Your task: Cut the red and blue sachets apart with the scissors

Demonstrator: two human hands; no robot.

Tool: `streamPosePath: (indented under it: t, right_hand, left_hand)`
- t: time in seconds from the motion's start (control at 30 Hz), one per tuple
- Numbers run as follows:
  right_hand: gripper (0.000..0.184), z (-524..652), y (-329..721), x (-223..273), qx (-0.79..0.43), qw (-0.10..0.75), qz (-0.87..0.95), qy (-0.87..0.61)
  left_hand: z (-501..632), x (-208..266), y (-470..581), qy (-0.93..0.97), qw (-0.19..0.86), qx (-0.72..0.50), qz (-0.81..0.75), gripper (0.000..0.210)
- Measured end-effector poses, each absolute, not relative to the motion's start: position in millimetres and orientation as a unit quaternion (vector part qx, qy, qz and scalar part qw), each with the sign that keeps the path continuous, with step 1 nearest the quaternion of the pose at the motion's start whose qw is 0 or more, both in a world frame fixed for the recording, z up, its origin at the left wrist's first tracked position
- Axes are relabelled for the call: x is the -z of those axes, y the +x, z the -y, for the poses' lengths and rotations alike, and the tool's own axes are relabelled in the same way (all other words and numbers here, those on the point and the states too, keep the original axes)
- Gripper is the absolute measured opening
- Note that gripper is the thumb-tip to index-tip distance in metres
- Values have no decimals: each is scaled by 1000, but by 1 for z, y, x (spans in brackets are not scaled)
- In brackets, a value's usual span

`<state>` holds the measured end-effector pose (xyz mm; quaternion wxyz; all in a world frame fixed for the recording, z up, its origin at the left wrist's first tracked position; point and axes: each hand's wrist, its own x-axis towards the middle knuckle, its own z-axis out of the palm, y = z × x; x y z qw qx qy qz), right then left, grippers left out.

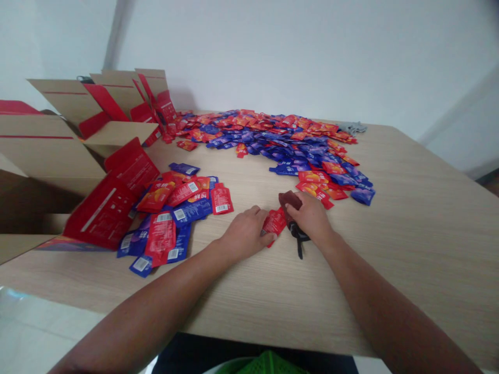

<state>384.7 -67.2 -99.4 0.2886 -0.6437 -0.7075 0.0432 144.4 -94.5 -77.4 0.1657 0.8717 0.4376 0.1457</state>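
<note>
My left hand (249,231) rests low over the table with its fingers on a small red sachet (275,222), pinning it to the surface. The sachet lies with its printed back side up. Just right of it, my right hand (312,215) is closed around a dark brown object (289,203) with a black lower part and a short black strap; its exact kind is not clear. That object touches or overlaps the sachet's right edge. To the left of my left hand lies a loose heap of red and blue sachets (161,236), some with white barcodes showing.
A long pile of red, orange and blue sachets (273,143) curves across the back of the table (421,239). Opened cardboard boxes (42,148) with red flaps stand on the left. A grey cloth (353,127) lies at the far end of the pile, near the white wall.
</note>
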Motion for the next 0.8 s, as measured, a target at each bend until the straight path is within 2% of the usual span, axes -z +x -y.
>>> streamPosePath:
  t: [0.07, 0.17, 0.5, 0.57, 0.67, 0.8]
  right_hand:
    - [13, 66, 385, 101, -43, 294, 708, -641]
    - [14, 63, 386, 103, -54, 291, 706, -644]
    - [18, 62, 390, 107, -68, 307, 696, -646]
    - [20, 62, 391, 108, -72, 314, 693, -645]
    - [22, 62, 392, 109, -77, 326, 693, -638]
    - [22, 61, 391, 109, -82, 330, 690, -639]
  left_hand:
    - [94, 78, 145, 858, 177, -136, -462, 60]
    - [93, 76, 146, 836, 198, -111, -499, 61]
    - [83, 57, 137, 811, 222, -101, -532, 17]
    - [77, 42, 123, 809, 194, -106, -544, 15]
    - [72, 12, 92, 789, 85, -119, -596, 14]
    - [73, -14, 37, 734, 1, -150, -663, 15]
